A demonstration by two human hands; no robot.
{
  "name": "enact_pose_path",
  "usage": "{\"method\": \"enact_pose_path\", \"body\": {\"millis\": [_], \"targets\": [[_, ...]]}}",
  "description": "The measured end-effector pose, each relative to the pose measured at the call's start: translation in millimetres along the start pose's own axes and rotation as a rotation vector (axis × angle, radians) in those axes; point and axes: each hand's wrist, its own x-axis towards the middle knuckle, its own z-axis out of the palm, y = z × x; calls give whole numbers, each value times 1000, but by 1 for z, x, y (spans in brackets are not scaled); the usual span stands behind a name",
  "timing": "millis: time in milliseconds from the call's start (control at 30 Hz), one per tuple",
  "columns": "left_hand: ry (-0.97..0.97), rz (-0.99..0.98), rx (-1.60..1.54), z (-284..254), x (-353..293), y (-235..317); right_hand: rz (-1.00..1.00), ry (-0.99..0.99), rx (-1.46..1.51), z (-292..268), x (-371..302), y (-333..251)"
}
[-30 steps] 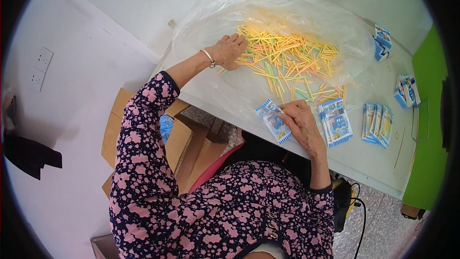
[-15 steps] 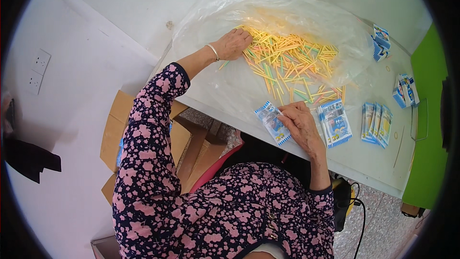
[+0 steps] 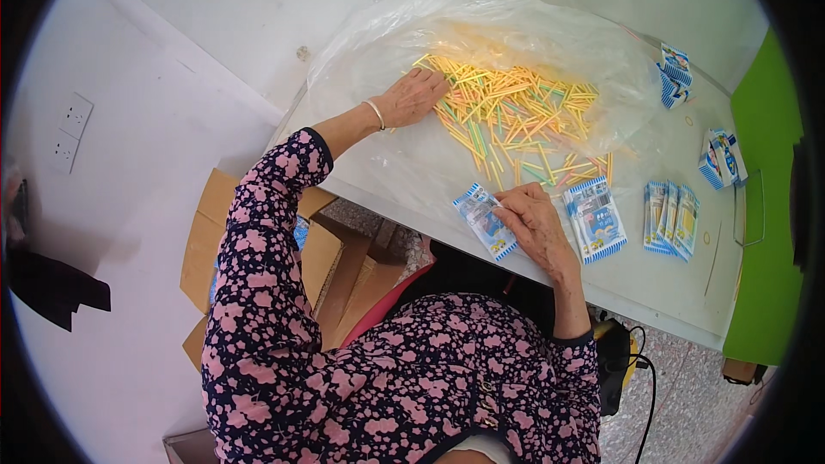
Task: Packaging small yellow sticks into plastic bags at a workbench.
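My left hand (image 3: 412,98) is closed at the left edge of a loose heap of thin yellow, orange, pink and green sticks (image 3: 516,107). Its fingertips are partly hidden among the sticks, and a few seem gripped in them. The heap lies on a clear plastic bag (image 3: 369,60) spread over the white table. At the table's near edge, my right hand (image 3: 537,228) pinches a small blue and white packet (image 3: 486,222) between thumb and fingers. Just right of that hand lies a small stack of similar packets (image 3: 595,220).
More blue-striped packets (image 3: 671,219) lie fanned out farther right. Small blue and white boxes (image 3: 722,159) and crumpled packs (image 3: 675,76) sit near the green panel (image 3: 765,206). An open cardboard box (image 3: 222,206) stands below the table at left.
My left hand has drawn slightly nearer to me along the heap's left edge. The right hand keeps the packet in place. The whole view has shifted a little.
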Motion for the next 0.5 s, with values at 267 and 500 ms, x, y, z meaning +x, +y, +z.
{"method": "enact_pose_path", "body": {"millis": [267,500], "targets": [[-68,104,-6,-7,4,0,-6,-2,-6,1,1,2],[5,-233,-335,-19,11,3,7,37,39,3,0,7]]}}
